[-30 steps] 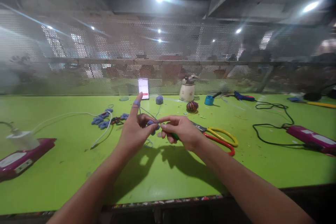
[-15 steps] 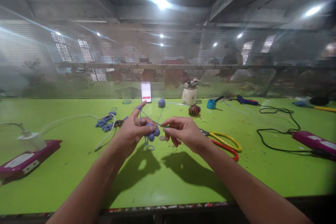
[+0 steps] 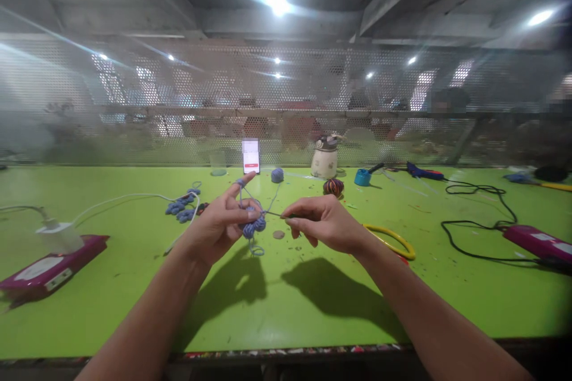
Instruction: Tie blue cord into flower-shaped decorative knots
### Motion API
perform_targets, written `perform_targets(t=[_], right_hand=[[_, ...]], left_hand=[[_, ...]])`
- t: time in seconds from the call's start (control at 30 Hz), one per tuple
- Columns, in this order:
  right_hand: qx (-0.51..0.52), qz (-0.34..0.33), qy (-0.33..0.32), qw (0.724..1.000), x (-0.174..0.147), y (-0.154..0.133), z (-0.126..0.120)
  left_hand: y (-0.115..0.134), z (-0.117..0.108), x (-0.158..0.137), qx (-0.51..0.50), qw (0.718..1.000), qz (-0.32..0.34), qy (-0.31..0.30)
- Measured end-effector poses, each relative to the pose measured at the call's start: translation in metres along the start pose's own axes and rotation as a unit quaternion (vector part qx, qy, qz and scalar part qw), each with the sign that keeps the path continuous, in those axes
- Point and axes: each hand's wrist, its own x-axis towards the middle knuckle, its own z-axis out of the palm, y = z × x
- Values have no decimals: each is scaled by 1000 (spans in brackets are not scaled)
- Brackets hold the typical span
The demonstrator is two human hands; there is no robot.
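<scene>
Over the middle of the green table, my left hand (image 3: 223, 220) pinches a small blue-purple crochet piece (image 3: 254, 227) between thumb and fingers. Its index finger points up and out with yarn looped round it. In my right hand (image 3: 319, 220) is a thin crochet hook (image 3: 273, 214), held like a pencil, its tip at the top edge of the piece. A strand runs from there back to a small ball of blue yarn (image 3: 277, 175). A loose yarn tail curls below the piece. Finished-looking blue crochet pieces (image 3: 181, 209) lie left of my left hand.
A lit phone (image 3: 251, 156) stands behind my hands. Rightward are a dark multicoloured yarn ball (image 3: 333, 187), a patterned bottle (image 3: 325, 158), a blue pot (image 3: 362, 177) and yellow-handled scissors (image 3: 402, 244), partly under my right forearm. Purple power strips (image 3: 33, 274) with cords lie at both sides.
My right hand has drawn slightly right, away from my left, so more of the hook's shaft shows. My right forearm now covers more of the scissors. The view has shifted slightly.
</scene>
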Motion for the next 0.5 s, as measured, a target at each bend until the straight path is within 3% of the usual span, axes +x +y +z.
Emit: perform_targets(t=[0.3, 0.5], right_hand=[[-24, 1, 1, 1000, -1, 1, 2], [-67, -34, 5, 997, -1, 1, 2]], left_hand=[[1, 6, -1, 42, 999, -3, -4], [1, 4, -1, 54, 998, -11, -11]])
